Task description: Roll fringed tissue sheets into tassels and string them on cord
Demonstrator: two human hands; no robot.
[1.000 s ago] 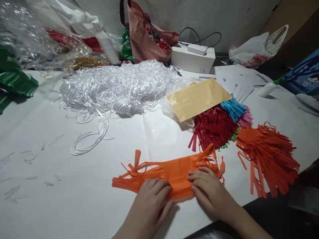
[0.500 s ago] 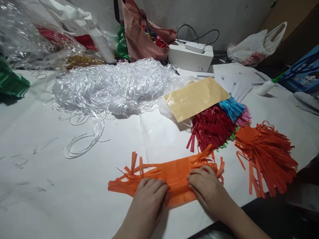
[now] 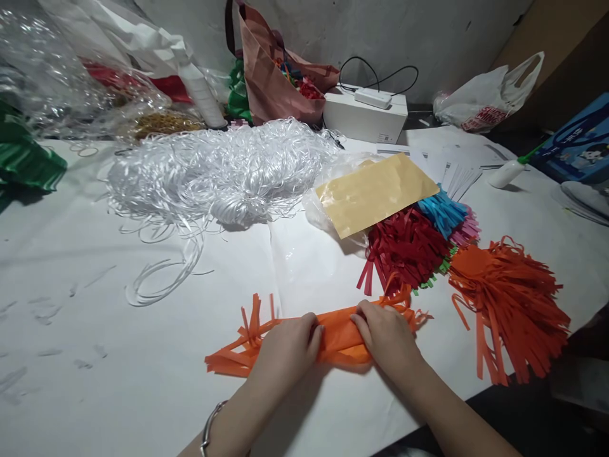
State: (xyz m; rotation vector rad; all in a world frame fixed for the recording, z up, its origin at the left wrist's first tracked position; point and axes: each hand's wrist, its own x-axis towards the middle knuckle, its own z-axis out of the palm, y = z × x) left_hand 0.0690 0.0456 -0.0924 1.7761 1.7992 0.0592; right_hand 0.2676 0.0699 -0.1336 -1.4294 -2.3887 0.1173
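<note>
A sheet of orange tissue paper [image 3: 341, 330], cut into fringe at both ends, lies across the table in front of me. My left hand [image 3: 291, 346] grips its near edge left of the middle, thumb and fingers closed on the paper. Right of the middle, my right hand [image 3: 384, 331] pinches the same edge. Between the hands the paper is folded over, with a loose curved layer along the near side. Fringe strips stick out past both hands. A bundle of orange fringed tissue [image 3: 511, 311] rests to the right.
Behind lie a dark red fringe bundle [image 3: 409, 247], a blue one [image 3: 442, 211] and a tan paper sheet [image 3: 378, 193]. A heap of white ribbon [image 3: 223, 171] spreads across the back left. A glue bottle [image 3: 508, 172] lies tilted at right; a white box [image 3: 364, 117] stands by the wall.
Both hands have moved away from me along the orange tissue paper, lifting and folding its near edge over. The flat near part has narrowed. A bracelet now shows on my left wrist.
</note>
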